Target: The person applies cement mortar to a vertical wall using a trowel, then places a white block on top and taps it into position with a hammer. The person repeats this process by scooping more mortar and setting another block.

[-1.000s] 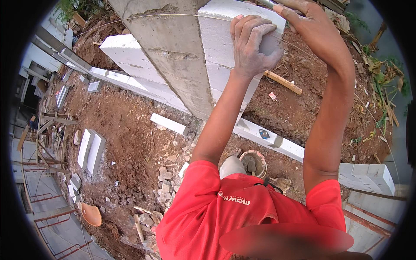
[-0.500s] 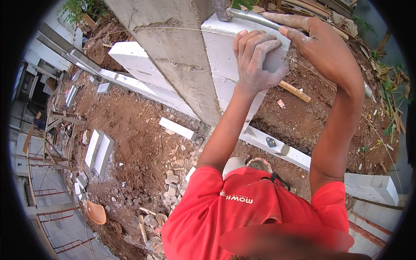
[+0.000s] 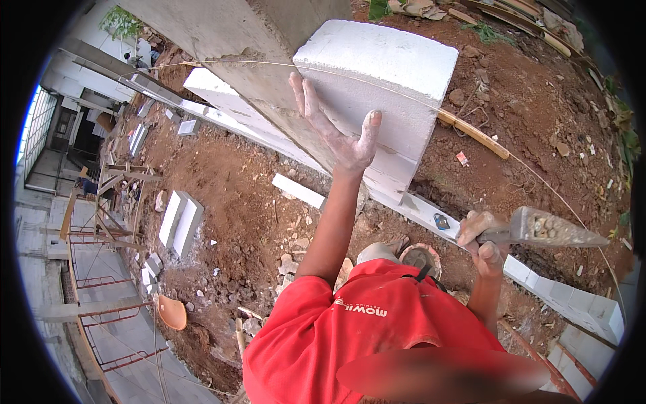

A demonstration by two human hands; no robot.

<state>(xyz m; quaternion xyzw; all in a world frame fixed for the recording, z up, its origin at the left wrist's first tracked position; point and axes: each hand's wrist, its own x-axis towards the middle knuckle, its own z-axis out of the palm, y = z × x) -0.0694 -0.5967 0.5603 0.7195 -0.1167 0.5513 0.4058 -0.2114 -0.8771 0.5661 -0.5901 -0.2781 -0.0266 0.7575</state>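
Note:
My left hand (image 3: 340, 138), dusty with its fingers spread, is in front of the near face of a white block (image 3: 377, 60). I cannot tell whether it touches the block. The block tops a short stack of white blocks beside a concrete column (image 3: 235, 37). A thin string line (image 3: 269, 62) runs past the column and block, sloping down to the right. Lower right, my right hand (image 3: 486, 242) is closed round the handle of a trowel (image 3: 548, 227). Its pointed blade faces right and has pale lumpy stuff on it.
A row of white blocks (image 3: 565, 299) continues at lower right. A small blue-black object (image 3: 441, 221) lies on the low course, with a round bucket (image 3: 421, 261) near my feet. Loose blocks (image 3: 182, 223), rubble and an orange pan (image 3: 172, 312) lie left; a wooden batten (image 3: 473, 133) is right.
My right hand has come down from the block's top to the lower right with the trowel. My left hand has let go of the block's edge, shifted left and opened. The view has shifted slightly.

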